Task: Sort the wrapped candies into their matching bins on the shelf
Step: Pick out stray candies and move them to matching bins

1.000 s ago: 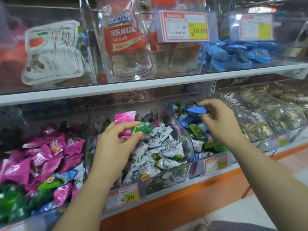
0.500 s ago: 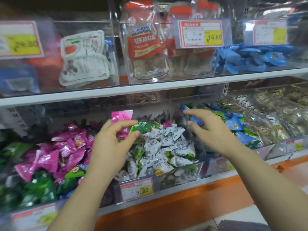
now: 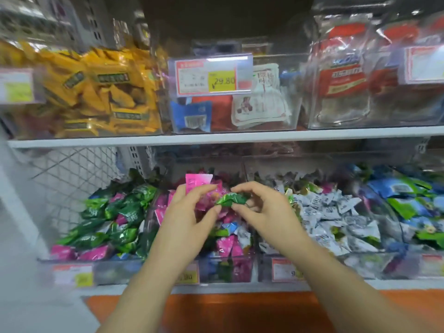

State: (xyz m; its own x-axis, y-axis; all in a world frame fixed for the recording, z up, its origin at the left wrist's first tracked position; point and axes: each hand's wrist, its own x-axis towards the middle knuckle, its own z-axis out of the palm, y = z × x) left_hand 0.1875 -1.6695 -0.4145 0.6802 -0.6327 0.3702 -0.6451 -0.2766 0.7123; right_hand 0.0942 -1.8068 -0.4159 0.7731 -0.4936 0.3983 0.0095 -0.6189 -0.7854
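Note:
My left hand (image 3: pixel 189 219) hovers over the lower shelf's middle bin (image 3: pixel 225 265), which holds mostly pink candies. It pinches a pink wrapped candy (image 3: pixel 197 182) upright between its fingers. A green wrapped candy (image 3: pixel 231 199) lies between both hands: my left thumb touches its left end, and my right hand (image 3: pixel 264 207) pinches its right end with thumb and fingers. Left of the middle bin, another bin (image 3: pixel 110 212) is filled mostly with green candies. A bin of white candies (image 3: pixel 336 212) stands to the right.
At the far right is a bin of blue and green packets (image 3: pixel 408 195). The upper shelf (image 3: pixel 216 137) carries clear bins of yellow packs (image 3: pixel 101 92), mixed packets and red-labelled bags (image 3: pixel 346 78). Price tags hang on the bin fronts. A white wire mesh panel (image 3: pixel 72 169) closes the left.
The view has swung left along the shelf. My right hand left the blue candy bin, came across to my left hand and took hold of the green candy. The blue candy is gone from it.

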